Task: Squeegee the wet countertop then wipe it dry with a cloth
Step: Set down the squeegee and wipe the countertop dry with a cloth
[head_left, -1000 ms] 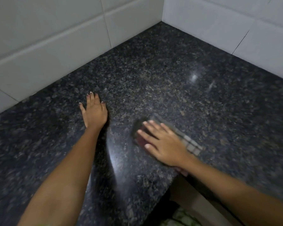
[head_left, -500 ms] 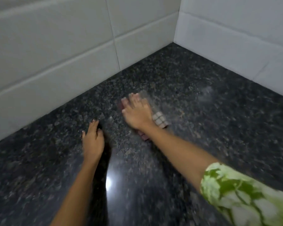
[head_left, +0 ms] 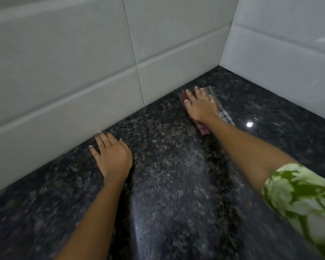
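White tiled wall (head_left: 64, 72) meets at corner; green-and-white patterned sleeve (head_left: 304, 199) at lower right.

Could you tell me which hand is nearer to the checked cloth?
Right. The right hand presses flat on the checked cloth; the left hand rests on the countertop, apart from it.

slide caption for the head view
Right hand presses a checked cloth across the dark granite countertop; left hand rests flat.

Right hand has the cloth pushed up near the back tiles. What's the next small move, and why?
Probably draw the cloth back toward the body along a fresh strip. The right hand presses it flat close to the tiled wall, so there is little countertop left ahead; the left hand rests flat.
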